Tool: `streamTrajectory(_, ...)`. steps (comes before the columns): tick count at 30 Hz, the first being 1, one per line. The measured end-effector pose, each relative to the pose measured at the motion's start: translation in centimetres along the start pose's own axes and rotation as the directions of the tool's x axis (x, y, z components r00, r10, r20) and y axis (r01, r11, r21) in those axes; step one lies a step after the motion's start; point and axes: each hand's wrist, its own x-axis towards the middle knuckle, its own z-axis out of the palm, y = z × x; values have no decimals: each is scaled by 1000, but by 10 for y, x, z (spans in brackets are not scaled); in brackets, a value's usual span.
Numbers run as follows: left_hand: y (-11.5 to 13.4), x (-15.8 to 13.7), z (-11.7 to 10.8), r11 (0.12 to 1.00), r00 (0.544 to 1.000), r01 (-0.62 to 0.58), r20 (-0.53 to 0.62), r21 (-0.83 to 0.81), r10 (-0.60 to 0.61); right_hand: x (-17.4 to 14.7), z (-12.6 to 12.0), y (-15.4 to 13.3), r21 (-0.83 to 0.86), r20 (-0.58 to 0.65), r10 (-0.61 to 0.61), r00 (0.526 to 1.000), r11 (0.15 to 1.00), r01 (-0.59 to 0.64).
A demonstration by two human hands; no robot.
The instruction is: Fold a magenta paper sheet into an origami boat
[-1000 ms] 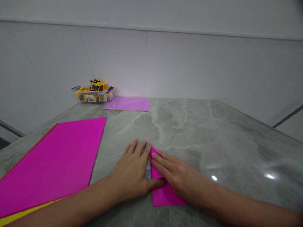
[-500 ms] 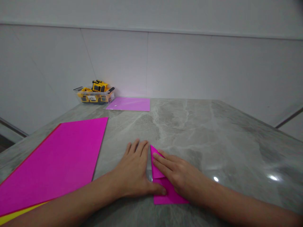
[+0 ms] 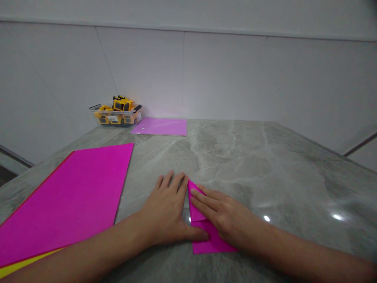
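Observation:
A folded piece of magenta paper point(image 3: 206, 237) lies flat on the table, its far end coming to a point and a crease line crossing its middle. My left hand point(image 3: 167, 212) is spread at the paper's left side, thumb resting on the lower part and fingertips beside the pointed tip. From the right, my right hand point(image 3: 219, 210) lies over the paper with its fingers stretched out and pressing near the left edge. It covers much of the paper's right side.
A stack of large coloured sheets point(image 3: 73, 196), magenta on top with red and yellow edges showing, lies at the left. Farther back are a pale purple packet point(image 3: 161, 126) and a clear plastic box point(image 3: 113, 118) of yellow toy trucks. The grey marbled table point(image 3: 265, 165) ends at a white wall.
The view has tilted down slightly. My left fingertips have come closer to the paper's pointed tip; my right hand keeps nearly the same place on the paper.

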Motion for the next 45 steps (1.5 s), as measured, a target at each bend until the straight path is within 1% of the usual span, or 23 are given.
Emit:
streamTrajectory(6, -2, 0, 4, 1000, 1000, -1, -6, -2, 1, 3, -2, -3, -20, 23, 3, 1000, 1000, -3)
streamTrajectory(12, -1, -2, 0, 1000, 1000, -9, 11, 3, 9, 1, -1, -2, 3, 21, 6, 1000, 1000, -6)
streamTrajectory(19, 0, 0, 0, 998, 998, -51, -35, 37, 53, 3, -4, -4, 3, 49, 5, 999, 1000, -5)
streamTrajectory(21, 1, 0, 1, 998, 998, -45, -38, 42, 46, 3, -4, -4, -1, 55, 12, 998, 1000, -12)
streamTrajectory(24, 2, 0, 2, 999, 1000, -13, -24, 53, 14, 3, -3, -4, -6, 57, 15, 998, 1000, -15)
streamTrajectory(28, 1, -2, 4, 999, 1000, 10, 0, 40, -10, 3, -1, -3, -12, 29, -8, 1000, 1000, 9)
streamTrajectory(32, 1, -3, 2, 1000, 1000, 6, 29, 29, -7, 2, 0, -2, -14, 14, -25, 1000, 1000, 25)
streamTrajectory(36, 2, -2, -2, 999, 998, -2, 57, 34, 0, 1, 2, -1, 22, 5, -24, 1000, 999, 24)
streamTrajectory(40, 2, -2, -2, 999, 999, -25, 43, 27, 24, 1, 2, -2, 60, 20, -7, 1000, 998, 6)
streamTrajectory(45, 0, -3, 2, 999, 999, -45, -12, -3, 44, 2, -1, -4, 69, 50, 17, 999, 997, -20)
